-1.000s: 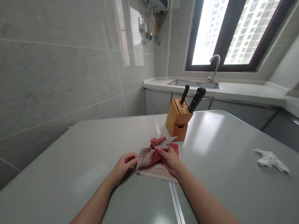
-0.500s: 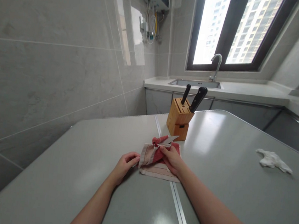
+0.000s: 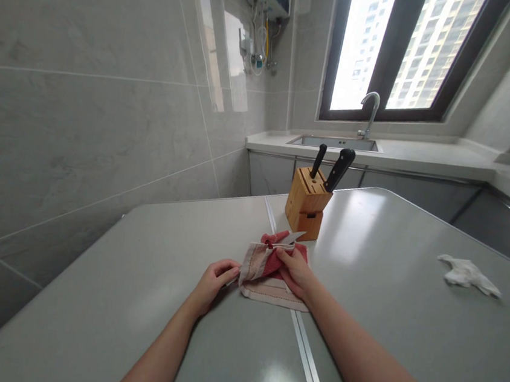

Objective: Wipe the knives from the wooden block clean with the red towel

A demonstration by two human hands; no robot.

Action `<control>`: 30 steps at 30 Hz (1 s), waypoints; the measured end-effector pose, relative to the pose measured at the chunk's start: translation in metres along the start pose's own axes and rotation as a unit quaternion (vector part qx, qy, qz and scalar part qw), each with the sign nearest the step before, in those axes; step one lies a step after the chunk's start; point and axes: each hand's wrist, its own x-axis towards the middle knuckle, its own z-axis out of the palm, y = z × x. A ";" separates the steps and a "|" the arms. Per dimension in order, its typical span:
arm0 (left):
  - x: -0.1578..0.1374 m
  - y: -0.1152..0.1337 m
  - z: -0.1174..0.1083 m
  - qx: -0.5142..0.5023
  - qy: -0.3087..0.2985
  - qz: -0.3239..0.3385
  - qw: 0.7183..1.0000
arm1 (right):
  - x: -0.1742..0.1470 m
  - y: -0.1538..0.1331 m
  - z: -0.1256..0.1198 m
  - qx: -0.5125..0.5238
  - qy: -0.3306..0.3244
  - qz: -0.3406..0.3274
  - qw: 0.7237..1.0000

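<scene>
A knife lies in the folds of a red and beige striped cloth, its bare pointed blade end sticking out at the far right. My right hand is closed on the cloth, thumb on top, pressing it round the blade. At the cloth's left edge, the fingers of my left hand are curled on the knife's near end. The handle is mostly hidden by that hand. Just beyond the cloth stands a wooden knife block with two black-handled knives in it.
A crumpled white cloth lies on the right part of the grey table. A metal strip crosses the tabletop. Behind are a counter with a sink, a tap and a window. A tiled wall borders the left.
The cloth's left part is drawn slightly up and its folds have shifted a little. My right hand keeps its hold; my left hand has hardly moved.
</scene>
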 end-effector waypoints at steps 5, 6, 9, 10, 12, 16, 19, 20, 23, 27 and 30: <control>-0.001 0.004 -0.001 -0.004 -0.017 -0.007 1.000 | 0.001 0.001 -0.002 0.012 0.010 0.006 1.000; -0.001 0.004 -0.001 -0.003 -0.021 -0.007 1.000 | 0.001 0.000 -0.002 0.015 0.014 0.008 1.000; -0.002 0.006 -0.001 -0.003 -0.035 -0.011 0.999 | 0.001 0.000 -0.003 0.020 0.016 0.009 1.000; -0.003 0.006 -0.001 -0.004 -0.039 -0.012 0.999 | 0.001 0.000 -0.003 0.019 0.013 0.009 1.000; -0.003 0.006 -0.002 -0.007 -0.046 -0.014 0.999 | 0.001 0.000 -0.003 0.017 0.009 0.008 1.000; -0.003 0.003 -0.003 -0.023 -0.064 -0.024 0.997 | 0.000 -0.001 0.000 0.010 0.001 0.009 1.000; -0.002 0.001 -0.003 -0.032 -0.074 -0.027 0.996 | 0.000 -0.002 0.001 0.006 0.001 0.008 1.000; -0.002 0.001 -0.003 -0.031 -0.073 -0.025 0.997 | 0.000 -0.002 0.001 0.007 0.003 0.009 1.000; -0.002 0.001 -0.003 -0.024 -0.063 -0.018 0.998 | -0.001 -0.002 0.000 0.011 0.015 0.014 1.000; -0.003 0.002 -0.002 -0.017 -0.054 -0.023 0.998 | -0.001 -0.002 -0.001 0.014 0.022 0.020 0.999; -0.004 0.003 -0.002 -0.019 -0.051 -0.026 0.998 | -0.001 -0.003 -0.001 0.010 0.023 0.020 0.999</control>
